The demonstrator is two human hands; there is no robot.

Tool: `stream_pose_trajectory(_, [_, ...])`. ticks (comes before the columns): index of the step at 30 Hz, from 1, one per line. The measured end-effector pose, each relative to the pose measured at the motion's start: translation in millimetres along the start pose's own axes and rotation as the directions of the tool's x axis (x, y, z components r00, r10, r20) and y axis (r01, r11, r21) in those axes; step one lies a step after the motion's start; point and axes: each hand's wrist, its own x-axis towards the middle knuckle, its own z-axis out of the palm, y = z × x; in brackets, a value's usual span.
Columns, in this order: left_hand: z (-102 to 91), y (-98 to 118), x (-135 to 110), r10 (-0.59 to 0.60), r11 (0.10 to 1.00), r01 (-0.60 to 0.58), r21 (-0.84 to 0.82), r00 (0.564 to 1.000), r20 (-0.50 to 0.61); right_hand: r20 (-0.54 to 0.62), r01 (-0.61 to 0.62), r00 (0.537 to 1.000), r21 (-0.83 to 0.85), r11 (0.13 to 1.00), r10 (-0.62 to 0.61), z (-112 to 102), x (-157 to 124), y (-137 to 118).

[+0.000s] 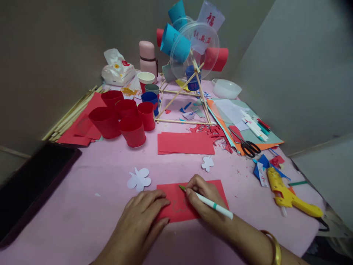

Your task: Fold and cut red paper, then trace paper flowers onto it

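My right hand (205, 200) is closed around a white pen with a green tip (209, 202), its point resting on a red paper rectangle (180, 198) near the table's front edge. Faint drawn lines show on the paper below the tip. My left hand (143, 217) lies flat with fingers together, pressing the left end of the same red sheet. A gold bangle circles my right wrist. Two white flower-shaped paper cutouts lie close by, a large one (139, 179) to the left and a small one (207, 163) above the sheet.
On the pink table (91, 206) stand several red cups (121, 117), another red sheet (186, 142), a stick-and-cup wheel model (190, 48), black scissors (248, 147), a yellow glue gun (286, 195), a pink flask (148, 57), a white bowl (226, 88), wooden sticks and a dark tablet (33, 184) at left.
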Motion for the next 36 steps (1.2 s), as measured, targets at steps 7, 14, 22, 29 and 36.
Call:
stream_pose_trajectory(7, [0.7,-0.6,-0.6,-0.014,1.0,0.014,-0.004,1.0,0.01,-0.001,-0.005,1.0,-0.011,1.0,0.005,-0.3,1.6,1.7])
stream_pose_trajectory(14, [0.0,1.0,-0.7,-0.016,1.0,0.016,-0.002,1.0,0.008,0.007,-0.013,1.0,0.004,1.0,0.013,-0.3,1.3,-2.2])
stream_pose_trajectory(22, [0.0,0.0,1.3,-0.007,1.0,0.007,0.005,1.0,0.002,0.003,-0.001,1.0,-0.016,1.0,0.001,-1.6,-0.2,-2.8])
stream_pose_trajectory(29, [-1.2,1.5,1.8,-0.012,1.0,0.012,-0.002,1.0,-0.001,0.0,-0.005,1.0,-0.037,0.999,0.005,-0.5,-0.4,-1.9])
stream_pose_trajectory(36, [-0.9,0.6,0.0,-0.025,1.0,0.025,-0.011,1.0,0.005,-0.01,-0.009,1.0,-0.067,0.998,0.009,-1.0,0.5,-4.3])
